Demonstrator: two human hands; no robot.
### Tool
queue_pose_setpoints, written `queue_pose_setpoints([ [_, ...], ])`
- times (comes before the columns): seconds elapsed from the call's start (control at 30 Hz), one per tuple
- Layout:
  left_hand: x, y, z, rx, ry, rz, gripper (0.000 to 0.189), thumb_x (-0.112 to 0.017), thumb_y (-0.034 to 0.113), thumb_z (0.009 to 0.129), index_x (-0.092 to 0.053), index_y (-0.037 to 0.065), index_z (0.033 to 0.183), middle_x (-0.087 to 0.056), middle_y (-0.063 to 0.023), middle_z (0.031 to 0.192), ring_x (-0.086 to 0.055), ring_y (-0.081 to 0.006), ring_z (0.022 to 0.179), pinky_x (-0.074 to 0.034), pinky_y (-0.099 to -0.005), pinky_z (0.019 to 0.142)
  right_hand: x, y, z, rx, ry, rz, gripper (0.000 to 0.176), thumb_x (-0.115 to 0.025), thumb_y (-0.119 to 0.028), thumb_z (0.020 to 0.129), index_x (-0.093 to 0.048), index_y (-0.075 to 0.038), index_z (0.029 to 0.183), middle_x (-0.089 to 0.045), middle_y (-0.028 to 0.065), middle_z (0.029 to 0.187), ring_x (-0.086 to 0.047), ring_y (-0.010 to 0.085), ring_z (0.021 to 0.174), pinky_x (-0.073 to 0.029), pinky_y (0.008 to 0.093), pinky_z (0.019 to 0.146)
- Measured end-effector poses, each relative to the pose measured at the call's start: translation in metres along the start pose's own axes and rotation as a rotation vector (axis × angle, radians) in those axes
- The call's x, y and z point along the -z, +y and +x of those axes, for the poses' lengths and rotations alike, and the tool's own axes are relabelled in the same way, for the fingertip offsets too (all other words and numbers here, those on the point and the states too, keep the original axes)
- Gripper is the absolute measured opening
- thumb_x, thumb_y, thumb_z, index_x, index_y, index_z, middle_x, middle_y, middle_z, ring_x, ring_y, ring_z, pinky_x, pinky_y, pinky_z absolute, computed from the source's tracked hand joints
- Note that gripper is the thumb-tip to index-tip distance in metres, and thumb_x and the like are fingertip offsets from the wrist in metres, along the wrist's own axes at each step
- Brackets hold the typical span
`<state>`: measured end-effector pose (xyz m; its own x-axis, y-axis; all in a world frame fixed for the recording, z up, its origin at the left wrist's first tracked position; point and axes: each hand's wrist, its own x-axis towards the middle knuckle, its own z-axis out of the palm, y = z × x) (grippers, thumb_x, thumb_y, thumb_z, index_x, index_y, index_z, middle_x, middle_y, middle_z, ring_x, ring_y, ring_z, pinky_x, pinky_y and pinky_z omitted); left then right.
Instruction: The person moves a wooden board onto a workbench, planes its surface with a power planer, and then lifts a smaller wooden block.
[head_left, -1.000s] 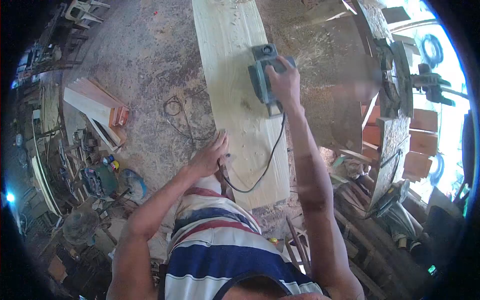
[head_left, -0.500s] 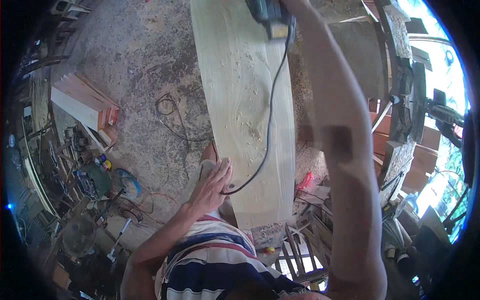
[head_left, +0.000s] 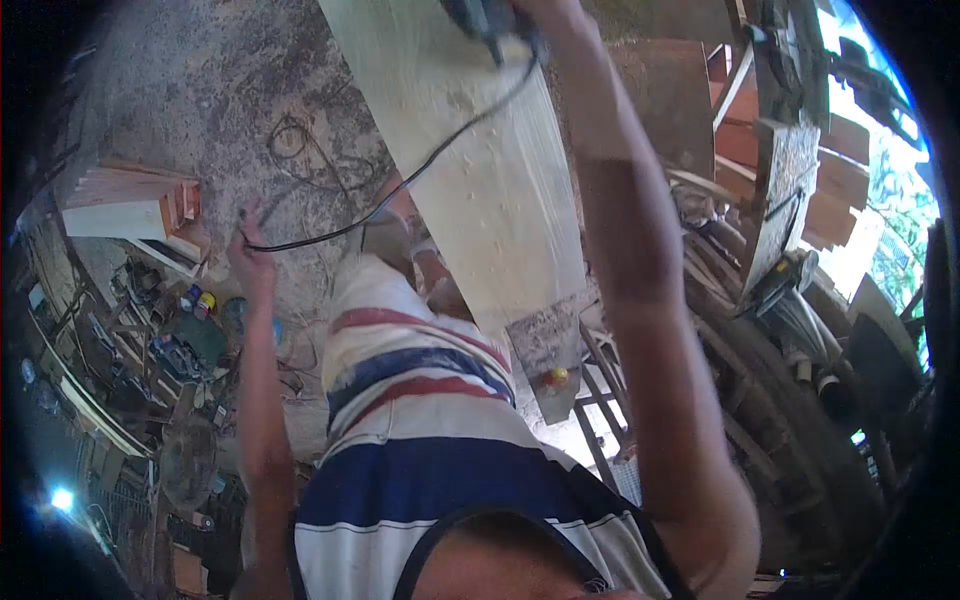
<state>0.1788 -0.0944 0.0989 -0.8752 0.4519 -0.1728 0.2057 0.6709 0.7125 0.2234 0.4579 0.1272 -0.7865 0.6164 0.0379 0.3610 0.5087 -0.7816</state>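
A long pale wooden board (head_left: 490, 200) runs from the top of the view down to the middle, a few shavings on its face. Near its far end, a dark electric planer (head_left: 484, 20) is over the board, partly cut off by the top edge. My right hand (head_left: 548, 14) grips it, though the fingers are mostly out of view. From the planer, a black power cord (head_left: 400, 188) sags leftward across the board. Its other end passes into my left hand (head_left: 254, 255), whose fingers are closed around it, out to the left of the board.
Stacked reddish boards (head_left: 135, 200) stand on the floor at left. More cable lies coiled on the dusty concrete floor (head_left: 230, 80). Tools and clutter fill the lower left. A wooden block (head_left: 545, 360) is by the board's near end, and lumber leans along the right.
My left hand has left the board's near edge and swung out left, drawing the cord with it. The planer stays near the far end in my right hand. The view has shifted.
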Motion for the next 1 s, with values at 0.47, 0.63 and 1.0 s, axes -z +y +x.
queue_pose_setpoints([
  [0.47, -0.066, 0.003, -0.152, -0.28, -0.403, 0.195, 0.04, -0.052, 0.027, 0.113, -0.062, 0.008, 0.147, -0.069, -0.0205, 0.139, -0.064, -0.042, 0.134, -0.051, -0.045, 0.112, 0.129, -0.001, -0.624, -0.562, -0.017, 0.152, 0.055, -0.078, -0.003, 0.092, -0.064, -0.003, 0.146, -0.074, 0.0217, 0.136, -0.071, 0.03, 0.127, -0.054, 0.0417, 0.109],
  [0.63, -0.07, -0.029, -0.169, -0.268, -0.256, 0.199, 0.043, -0.045, 0.034, 0.116, -0.065, 0.007, 0.143, -0.074, -0.0224, 0.114, -0.07, -0.0419, 0.11, -0.054, -0.0465, 0.096, 0.123, 0.008, -0.546, -0.385, -0.059, 0.07, 0.056, -0.079, -0.006, 0.091, -0.065, -0.006, 0.146, -0.075, 0.0225, 0.131, -0.073, 0.031, 0.124, -0.056, 0.0411, 0.106],
  [1.0, -0.067, -0.019, -0.17, 0.353, -0.133, -0.04, 0.065, -0.037, 0.049, 0.119, -0.068, -0.005, 0.138, -0.074, -0.0143, 0.101, -0.065, -0.0255, 0.089, -0.053, -0.0386, 0.086, 0.076, -0.011, -0.348, -0.277, -0.035, 0.158, 0.048, -0.077, -0.013, 0.095, -0.068, 0.0, 0.14, -0.081, 0.0208, 0.112, -0.079, 0.0257, 0.106, -0.06, 0.037, 0.093],
])
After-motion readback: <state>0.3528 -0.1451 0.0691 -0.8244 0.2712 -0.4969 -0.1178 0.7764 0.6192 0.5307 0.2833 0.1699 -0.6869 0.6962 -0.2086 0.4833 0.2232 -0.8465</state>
